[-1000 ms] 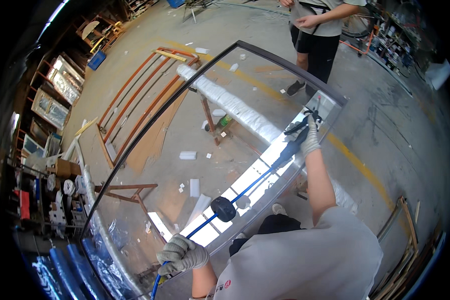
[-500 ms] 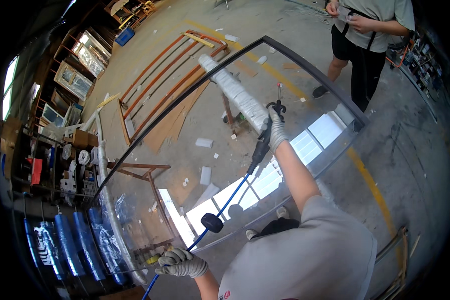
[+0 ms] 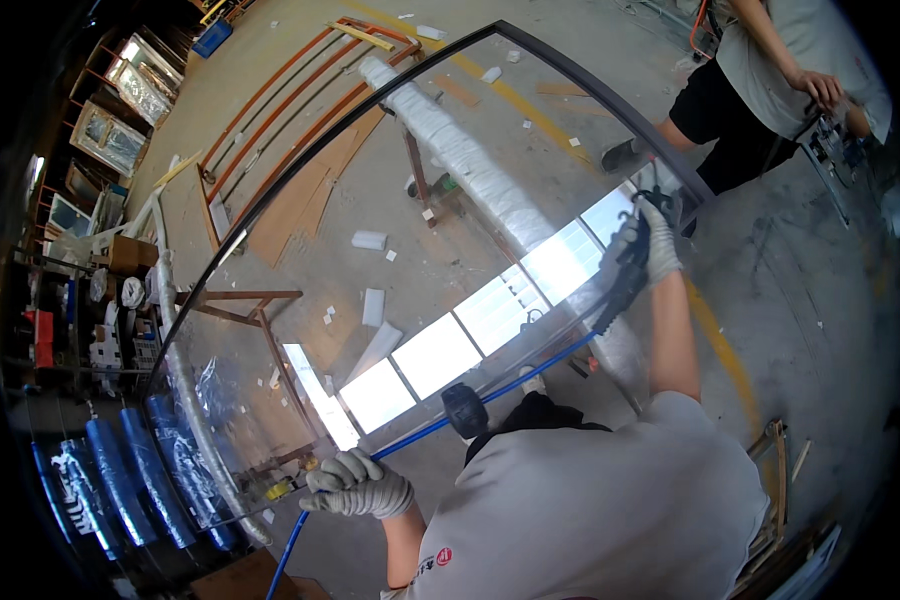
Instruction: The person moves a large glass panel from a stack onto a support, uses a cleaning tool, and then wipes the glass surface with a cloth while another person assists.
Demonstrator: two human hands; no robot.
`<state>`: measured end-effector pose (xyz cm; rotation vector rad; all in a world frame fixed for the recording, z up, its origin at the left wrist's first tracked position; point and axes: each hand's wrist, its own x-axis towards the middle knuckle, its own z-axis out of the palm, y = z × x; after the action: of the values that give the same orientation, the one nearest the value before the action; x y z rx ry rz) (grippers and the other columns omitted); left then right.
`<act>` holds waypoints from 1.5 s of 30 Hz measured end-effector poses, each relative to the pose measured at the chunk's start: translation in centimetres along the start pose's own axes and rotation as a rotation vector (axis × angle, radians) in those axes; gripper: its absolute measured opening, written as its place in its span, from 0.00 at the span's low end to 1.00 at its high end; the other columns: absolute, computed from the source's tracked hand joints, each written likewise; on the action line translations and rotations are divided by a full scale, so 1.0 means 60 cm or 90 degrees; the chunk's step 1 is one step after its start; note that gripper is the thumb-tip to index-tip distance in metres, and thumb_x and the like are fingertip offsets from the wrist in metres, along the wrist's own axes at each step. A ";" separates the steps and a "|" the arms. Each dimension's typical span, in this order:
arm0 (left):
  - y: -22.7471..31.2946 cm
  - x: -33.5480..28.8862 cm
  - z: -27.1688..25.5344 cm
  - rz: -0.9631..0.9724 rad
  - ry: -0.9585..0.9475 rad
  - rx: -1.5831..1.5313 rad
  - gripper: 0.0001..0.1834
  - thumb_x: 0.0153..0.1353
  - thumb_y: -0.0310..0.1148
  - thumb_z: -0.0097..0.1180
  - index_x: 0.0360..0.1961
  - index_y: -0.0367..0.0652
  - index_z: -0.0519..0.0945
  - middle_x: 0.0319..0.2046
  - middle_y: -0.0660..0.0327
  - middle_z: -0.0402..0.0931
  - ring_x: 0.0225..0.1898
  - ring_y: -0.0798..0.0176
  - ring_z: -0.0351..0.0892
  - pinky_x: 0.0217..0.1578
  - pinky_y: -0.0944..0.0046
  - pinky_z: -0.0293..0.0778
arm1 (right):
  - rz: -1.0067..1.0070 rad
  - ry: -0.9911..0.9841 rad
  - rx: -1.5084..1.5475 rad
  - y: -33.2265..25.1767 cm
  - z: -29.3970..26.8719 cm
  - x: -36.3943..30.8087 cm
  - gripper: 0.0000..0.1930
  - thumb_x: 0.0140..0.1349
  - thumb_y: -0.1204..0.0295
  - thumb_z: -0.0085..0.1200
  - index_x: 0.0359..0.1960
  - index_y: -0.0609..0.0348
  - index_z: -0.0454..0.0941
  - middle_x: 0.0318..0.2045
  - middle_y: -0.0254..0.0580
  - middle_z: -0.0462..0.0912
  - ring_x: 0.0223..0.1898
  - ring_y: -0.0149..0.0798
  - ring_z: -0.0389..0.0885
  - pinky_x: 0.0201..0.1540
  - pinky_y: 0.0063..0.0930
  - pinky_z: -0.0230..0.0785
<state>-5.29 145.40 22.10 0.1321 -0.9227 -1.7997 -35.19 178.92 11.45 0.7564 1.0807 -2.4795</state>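
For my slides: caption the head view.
Gloved right hand holds black tool near glass pane; left hand holds blue hose.

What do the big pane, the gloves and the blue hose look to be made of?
The big pane: probably glass, clear and glossy; the floor shows through and bright panels reflect in it. The gloves: most likely knitted fabric, matte pale grey, with ridges near the wrist. The blue hose: smooth, gently curving, perhaps rubber or plastic; I can't tell which.

wrapped beams (image 3: 475, 180) carry glass (image 3: 440, 355); floor (image 3: 795, 335) bears scraps (image 3: 369, 240).
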 end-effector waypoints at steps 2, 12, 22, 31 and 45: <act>-0.005 -0.035 -0.009 -0.003 0.107 0.073 0.28 0.63 0.58 0.36 0.13 0.50 0.54 0.07 0.68 0.46 0.07 0.73 0.45 0.02 0.74 0.44 | -0.053 -0.001 -0.096 -0.008 -0.050 -0.044 0.21 0.50 0.49 0.58 0.19 0.48 0.64 0.10 0.29 0.63 0.14 0.31 0.67 0.17 0.26 0.65; 0.141 -0.097 -0.150 -0.085 0.128 0.059 0.31 0.60 0.61 0.37 0.10 0.48 0.58 0.06 0.68 0.48 0.06 0.71 0.46 0.02 0.72 0.47 | 0.110 -0.214 -0.389 0.244 0.072 -0.277 0.12 0.54 0.54 0.57 0.26 0.46 0.73 0.16 0.30 0.72 0.13 0.28 0.70 0.13 0.21 0.64; 0.509 -0.178 -0.458 0.194 0.424 0.092 0.27 0.65 0.51 0.39 0.11 0.51 0.59 0.06 0.70 0.50 0.07 0.74 0.46 0.04 0.74 0.46 | 0.272 -0.473 -0.609 0.731 0.287 -0.390 0.21 0.48 0.45 0.57 0.24 0.48 0.70 0.16 0.33 0.73 0.15 0.34 0.75 0.17 0.27 0.70; 0.739 -0.288 -0.637 0.390 0.652 0.047 0.18 0.62 0.48 0.48 0.23 0.46 0.69 0.09 0.73 0.49 0.10 0.76 0.47 0.10 0.73 0.48 | 0.540 -0.590 -0.609 1.127 0.430 -0.637 0.12 0.55 0.55 0.55 0.30 0.46 0.72 0.14 0.30 0.72 0.12 0.29 0.70 0.13 0.27 0.68; 0.858 -0.097 -0.869 0.401 0.856 0.137 0.12 0.61 0.39 0.51 0.28 0.43 0.69 0.12 0.71 0.52 0.14 0.75 0.49 0.16 0.72 0.51 | 0.728 -0.705 -0.669 1.611 0.714 -0.884 0.21 0.49 0.46 0.58 0.26 0.52 0.73 0.19 0.37 0.77 0.15 0.33 0.75 0.16 0.26 0.69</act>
<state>61.72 115.66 16.92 0.9363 -0.1037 -0.6952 40.39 87.96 11.76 -0.3147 0.8567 -0.8042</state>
